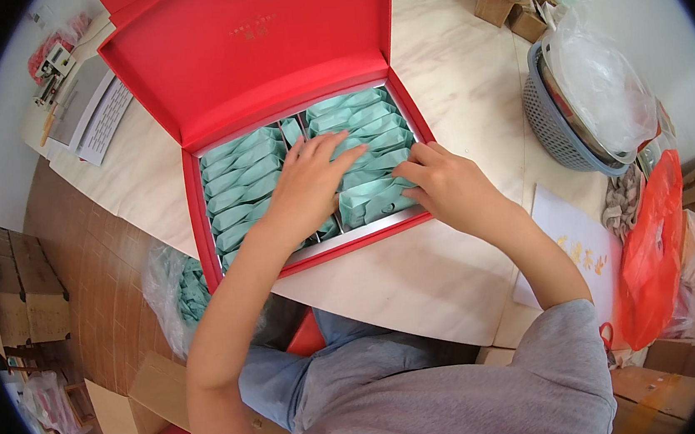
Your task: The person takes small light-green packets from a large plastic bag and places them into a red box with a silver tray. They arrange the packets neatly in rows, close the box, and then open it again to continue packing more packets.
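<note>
A red gift box [320, 263] lies on the marbled table with its lid [269, 55] raised at the back. Rows of pale green wrapped packets [243, 177] fill its left and right sections, and more packets show in the narrow middle strip. My left hand [313, 182] rests over the middle of the box, fingers spread on the packets of the right section. At the box's right edge, my right hand [444, 182] has its bent fingers on the end of the front right packet [374, 202]; whether they pinch it is hard to tell.
A grey plastic basket [565, 127] with clear plastic bags stands at the right, beyond a white sheet [543, 229] and a red plastic bag [653, 263]. Small cartons [496, 5] are at the back right. A clear bag of green packets [188, 289] hangs below the table's left edge.
</note>
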`<action>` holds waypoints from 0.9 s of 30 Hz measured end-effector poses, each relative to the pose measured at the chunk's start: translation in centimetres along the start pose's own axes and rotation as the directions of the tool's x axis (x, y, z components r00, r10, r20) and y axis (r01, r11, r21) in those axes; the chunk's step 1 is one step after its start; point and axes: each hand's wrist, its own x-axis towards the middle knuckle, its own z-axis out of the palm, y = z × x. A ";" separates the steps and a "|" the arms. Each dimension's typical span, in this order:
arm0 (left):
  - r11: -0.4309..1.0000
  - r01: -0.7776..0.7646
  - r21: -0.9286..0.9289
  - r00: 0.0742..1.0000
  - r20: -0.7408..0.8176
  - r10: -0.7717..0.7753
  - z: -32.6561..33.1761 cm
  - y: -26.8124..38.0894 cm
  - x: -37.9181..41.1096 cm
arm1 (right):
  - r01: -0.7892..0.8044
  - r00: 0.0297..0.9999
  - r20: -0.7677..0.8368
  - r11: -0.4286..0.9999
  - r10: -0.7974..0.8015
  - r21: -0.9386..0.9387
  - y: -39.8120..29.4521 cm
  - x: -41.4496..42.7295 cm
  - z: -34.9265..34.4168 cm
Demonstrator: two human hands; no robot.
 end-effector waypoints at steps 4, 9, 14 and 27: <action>0.989 0.051 -0.142 0.999 0.019 -0.049 -1.9 0.2 -0.7 | 0.028 0.999 0.042 0.996 -0.025 -0.079 0.2 0.7 0.9; 0.978 -0.126 -0.169 0.992 -0.007 0.126 -2.3 3.0 -2.8 | 0.070 0.997 -0.039 0.998 -0.070 0.000 -0.7 -0.1 -0.9; 0.984 -0.156 -0.086 0.982 0.093 0.164 -0.8 3.8 -5.9 | 0.144 0.989 0.045 0.982 -0.139 -0.126 0.1 -3.0 -1.5; 0.982 0.130 -0.136 0.970 -0.186 -0.154 -3.8 1.1 -3.1 | 0.060 0.995 -0.082 0.998 -0.059 0.005 0.5 -0.6 -1.1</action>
